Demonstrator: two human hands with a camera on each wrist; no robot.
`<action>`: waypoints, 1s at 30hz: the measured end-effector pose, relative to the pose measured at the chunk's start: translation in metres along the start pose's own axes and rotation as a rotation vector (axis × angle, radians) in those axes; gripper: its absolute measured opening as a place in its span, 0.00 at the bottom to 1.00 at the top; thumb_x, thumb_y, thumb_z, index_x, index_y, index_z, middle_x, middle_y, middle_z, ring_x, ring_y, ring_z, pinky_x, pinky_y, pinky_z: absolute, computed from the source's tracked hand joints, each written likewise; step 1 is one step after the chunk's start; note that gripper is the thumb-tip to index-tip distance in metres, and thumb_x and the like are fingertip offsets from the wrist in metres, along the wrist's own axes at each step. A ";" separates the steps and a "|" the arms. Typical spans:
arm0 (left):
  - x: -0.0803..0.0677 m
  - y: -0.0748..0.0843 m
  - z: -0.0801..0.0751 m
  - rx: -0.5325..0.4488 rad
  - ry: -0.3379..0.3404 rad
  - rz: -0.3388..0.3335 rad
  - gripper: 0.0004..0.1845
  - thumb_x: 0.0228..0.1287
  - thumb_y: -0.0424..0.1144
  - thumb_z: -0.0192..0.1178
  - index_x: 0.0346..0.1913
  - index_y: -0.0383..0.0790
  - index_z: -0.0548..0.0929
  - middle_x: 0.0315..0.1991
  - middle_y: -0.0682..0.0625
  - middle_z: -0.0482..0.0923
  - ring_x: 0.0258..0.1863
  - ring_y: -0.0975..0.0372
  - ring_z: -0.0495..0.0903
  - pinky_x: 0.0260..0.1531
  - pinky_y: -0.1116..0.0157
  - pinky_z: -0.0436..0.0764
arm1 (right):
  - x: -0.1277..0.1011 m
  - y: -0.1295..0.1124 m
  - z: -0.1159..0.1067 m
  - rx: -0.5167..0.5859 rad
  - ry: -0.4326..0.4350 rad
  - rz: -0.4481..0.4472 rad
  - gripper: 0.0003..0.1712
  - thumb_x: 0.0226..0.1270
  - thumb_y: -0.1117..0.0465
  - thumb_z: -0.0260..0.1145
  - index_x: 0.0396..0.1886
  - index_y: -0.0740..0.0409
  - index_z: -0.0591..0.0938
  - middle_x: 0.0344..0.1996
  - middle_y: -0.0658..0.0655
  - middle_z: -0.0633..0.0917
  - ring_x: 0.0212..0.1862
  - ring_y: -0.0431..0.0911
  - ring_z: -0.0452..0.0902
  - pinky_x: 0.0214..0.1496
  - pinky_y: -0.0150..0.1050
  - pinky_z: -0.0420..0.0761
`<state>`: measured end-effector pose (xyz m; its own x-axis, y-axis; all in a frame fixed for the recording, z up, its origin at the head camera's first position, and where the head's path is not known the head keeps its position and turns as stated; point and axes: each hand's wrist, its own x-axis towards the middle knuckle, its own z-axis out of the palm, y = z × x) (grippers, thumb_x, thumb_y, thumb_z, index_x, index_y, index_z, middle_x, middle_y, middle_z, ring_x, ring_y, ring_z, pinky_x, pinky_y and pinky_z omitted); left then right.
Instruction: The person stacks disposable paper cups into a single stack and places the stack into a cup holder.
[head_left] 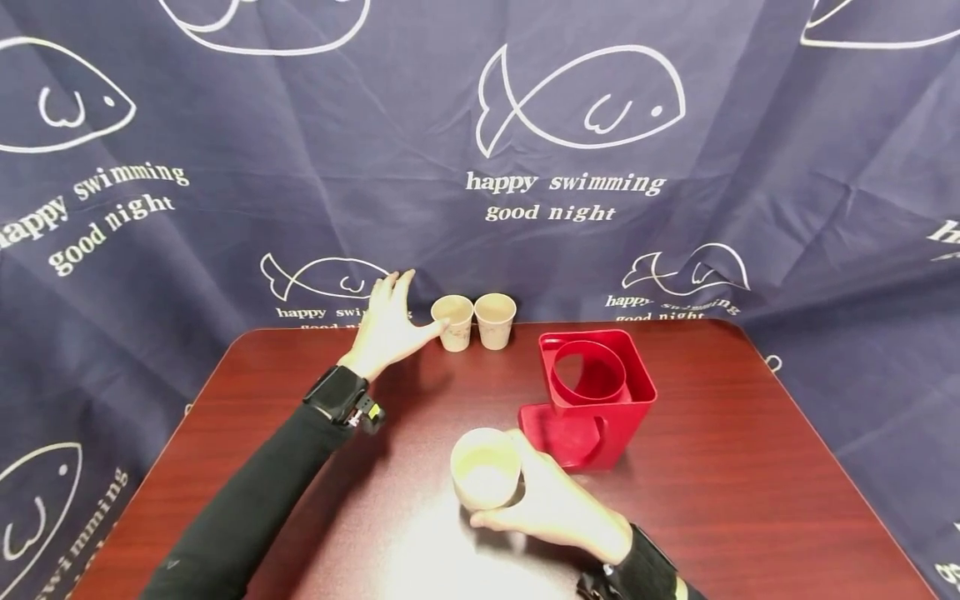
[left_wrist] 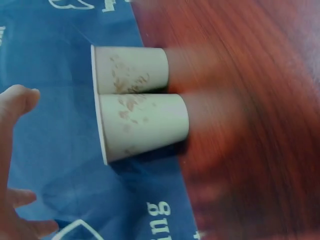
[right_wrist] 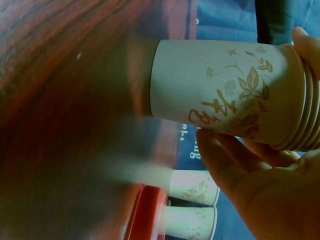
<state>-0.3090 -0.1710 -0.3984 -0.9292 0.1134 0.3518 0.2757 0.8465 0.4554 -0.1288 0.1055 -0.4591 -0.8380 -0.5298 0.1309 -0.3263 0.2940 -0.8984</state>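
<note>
Right hand [head_left: 558,504] grips stacked cups [right_wrist: 225,92]; left hand [head_left: 386,329] hovers near two upright cups [head_left: 495,329].

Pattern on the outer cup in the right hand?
Brownish leaves, flowers and lettering on the pale outer cup; shows best in the right wrist view.

Two cups [head_left: 495,327] on table [head_left: 750,467], behind cup stack [head_left: 486,475], stand [head_left: 626,421] at right

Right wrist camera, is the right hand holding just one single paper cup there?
No, the right hand holds a stack of paper cups, since several rims show packed closely together at its wide end.
</note>
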 end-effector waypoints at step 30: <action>0.015 0.005 0.059 -0.071 -0.082 -0.090 0.46 0.62 0.59 0.68 0.77 0.42 0.63 0.72 0.37 0.68 0.67 0.41 0.74 0.57 0.40 0.79 | 0.000 0.004 -0.001 -0.030 0.007 -0.038 0.44 0.51 0.41 0.83 0.65 0.32 0.70 0.54 0.38 0.82 0.52 0.37 0.82 0.60 0.37 0.82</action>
<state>-0.3359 -0.1345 -0.4389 -0.9671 0.0833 0.2405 0.2046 0.8164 0.5400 -0.1307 0.1077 -0.4620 -0.8280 -0.5351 0.1675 -0.3705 0.2980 -0.8797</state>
